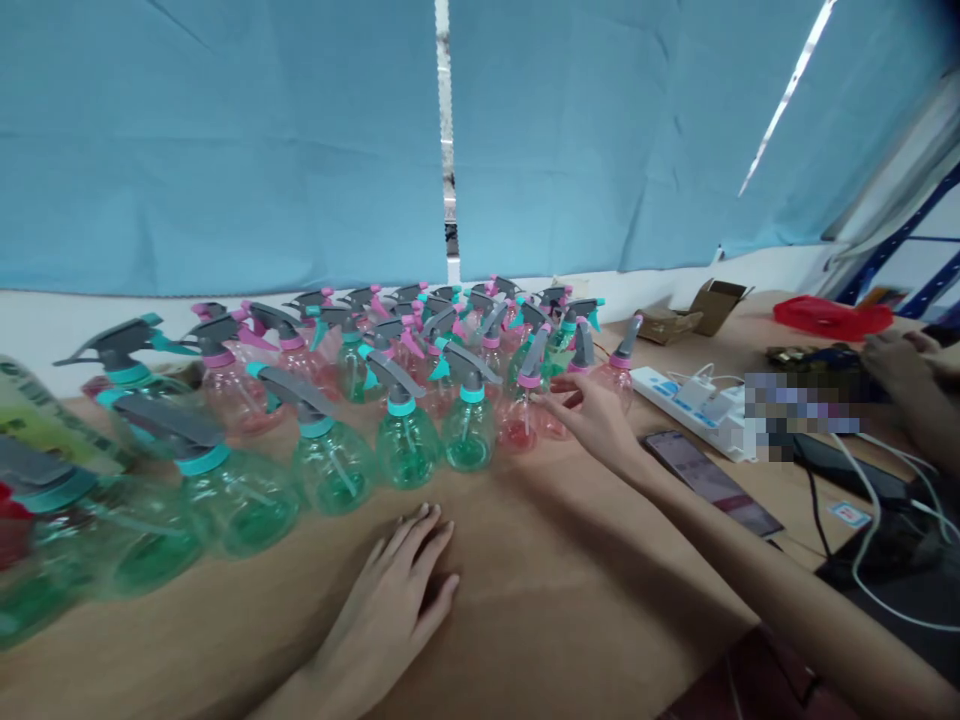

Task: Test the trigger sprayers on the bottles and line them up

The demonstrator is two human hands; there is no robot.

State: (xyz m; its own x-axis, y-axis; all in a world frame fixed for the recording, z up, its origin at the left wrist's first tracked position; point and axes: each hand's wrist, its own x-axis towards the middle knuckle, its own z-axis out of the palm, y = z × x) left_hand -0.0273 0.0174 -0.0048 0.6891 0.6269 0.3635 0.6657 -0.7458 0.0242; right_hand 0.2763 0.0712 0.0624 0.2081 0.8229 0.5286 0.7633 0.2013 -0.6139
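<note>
My left hand [401,590] lies flat on the tabletop, fingers stretched out, with nothing in it. My right hand [589,415] reaches to the right end of a group of spray bottles, its fingers extended and apart. Its fingertips are at a clear pink spray bottle [517,425] with a grey trigger head; whether they touch it I cannot tell. Another pink spray bottle [621,375] stands just beyond that hand. Clear green spray bottles with teal collars line the front, among them one green spray bottle [469,435] between my hands and another green spray bottle [409,445] beside it.
More green and pink bottles crowd toward the wall under a blue curtain [300,150]. To the right lie a white power strip [694,410], a phone [709,480], cables, an open cardboard box [716,305] and a red plastic bag [832,317]. Another person's hands [900,365] show at far right.
</note>
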